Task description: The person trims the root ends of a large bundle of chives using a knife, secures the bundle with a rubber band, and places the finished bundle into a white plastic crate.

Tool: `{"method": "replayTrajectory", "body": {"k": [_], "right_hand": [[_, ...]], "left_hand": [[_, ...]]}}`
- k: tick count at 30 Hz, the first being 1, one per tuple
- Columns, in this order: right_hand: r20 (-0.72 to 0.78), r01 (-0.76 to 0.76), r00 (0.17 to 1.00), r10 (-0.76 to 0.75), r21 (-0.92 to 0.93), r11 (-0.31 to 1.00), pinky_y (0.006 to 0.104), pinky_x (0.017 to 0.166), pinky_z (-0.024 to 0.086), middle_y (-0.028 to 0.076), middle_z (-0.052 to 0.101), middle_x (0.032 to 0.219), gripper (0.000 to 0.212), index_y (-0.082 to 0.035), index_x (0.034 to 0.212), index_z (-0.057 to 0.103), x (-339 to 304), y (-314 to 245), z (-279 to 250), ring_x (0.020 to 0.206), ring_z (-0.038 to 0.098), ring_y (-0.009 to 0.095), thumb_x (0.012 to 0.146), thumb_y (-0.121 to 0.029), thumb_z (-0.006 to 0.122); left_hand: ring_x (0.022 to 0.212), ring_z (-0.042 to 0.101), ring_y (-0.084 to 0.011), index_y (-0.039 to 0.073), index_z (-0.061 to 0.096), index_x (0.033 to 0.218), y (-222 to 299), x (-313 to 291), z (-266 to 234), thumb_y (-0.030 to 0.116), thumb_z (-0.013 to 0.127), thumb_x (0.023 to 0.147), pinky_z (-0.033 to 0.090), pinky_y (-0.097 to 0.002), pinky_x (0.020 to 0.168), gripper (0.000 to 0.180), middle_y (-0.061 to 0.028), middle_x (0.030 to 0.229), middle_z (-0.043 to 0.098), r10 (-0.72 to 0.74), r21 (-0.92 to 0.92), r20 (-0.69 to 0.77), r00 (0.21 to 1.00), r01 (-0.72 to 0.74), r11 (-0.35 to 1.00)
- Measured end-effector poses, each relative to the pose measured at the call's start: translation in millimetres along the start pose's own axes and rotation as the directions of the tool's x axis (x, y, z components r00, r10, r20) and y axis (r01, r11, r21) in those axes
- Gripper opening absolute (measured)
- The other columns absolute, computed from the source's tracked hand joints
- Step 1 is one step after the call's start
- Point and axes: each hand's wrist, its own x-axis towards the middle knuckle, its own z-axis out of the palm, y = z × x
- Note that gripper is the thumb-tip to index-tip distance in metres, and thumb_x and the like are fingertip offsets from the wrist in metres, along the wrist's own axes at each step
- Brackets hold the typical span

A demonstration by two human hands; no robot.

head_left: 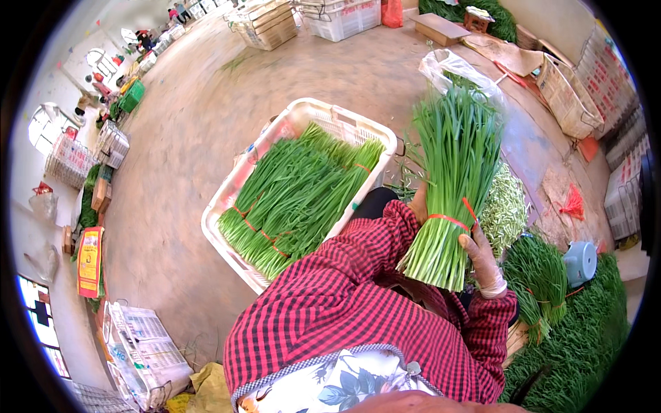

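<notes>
A large bunch of green chives (pixel 460 151), bound with a red band near its pale cut ends, stands tilted in front of me between both hands. My left hand (pixel 418 205) holds it from the left, its fingers mostly hidden behind the stems. On the right, my right hand (pixel 483 265), in a thin pale glove, grips the lower stems with the thumb in front, beside the red band. A white plastic crate (pixel 227 237) to my left holds several similar banded bunches (pixel 296 186) laid side by side.
Cut stem trimmings (pixel 504 206) lie heaped behind the bunch. At right are banded chives (pixel 540 275), a blue stool (pixel 580 263) and a big green pile (pixel 578 337). A clear plastic bag (pixel 447 65) lies beyond; stacked crates (pixel 148 344) stand at lower left.
</notes>
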Motion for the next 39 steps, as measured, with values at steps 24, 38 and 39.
{"method": "replayTrajectory", "body": {"k": [24,38,39], "right_hand": [[-0.689,0.387,0.719,0.095,0.509,0.768,0.0368,0.099,0.046,0.009,0.061,0.121,0.047,0.000,0.127,0.054,-7,28,-90,0.111,0.059,0.020,0.091,-0.025,0.070],[-0.053,-0.087,0.964,0.261,0.865,0.494,0.0313,0.085,0.055,0.009,0.065,0.117,0.061,0.000,0.131,0.051,-23,88,6,0.097,0.067,0.018,0.088,-0.039,0.070],[-0.040,-0.091,0.956,0.291,0.901,0.424,0.0313,0.086,0.054,0.008,0.066,0.114,0.055,-0.001,0.128,0.054,-27,83,9,0.097,0.067,0.018,0.089,-0.036,0.069]], "left_hand": [[0.094,0.068,-0.0275,0.004,0.062,0.118,-22,-1,119,0.026,0.064,0.090,0.056,-0.0422,0.087,0.036,-0.0120,0.109,0.069,0.264,0.411,-0.401,0.877,-0.085,0.908],[0.098,0.064,-0.0196,0.002,0.064,0.113,12,29,118,0.037,0.061,0.093,0.049,-0.0352,0.088,0.040,-0.0080,0.104,0.068,0.245,0.829,-0.346,0.906,0.173,0.531],[0.098,0.065,-0.0210,0.001,0.065,0.110,25,16,95,0.041,0.060,0.093,0.049,-0.0357,0.087,0.044,-0.0104,0.105,0.069,0.263,0.848,-0.337,0.904,0.170,0.502]]}}
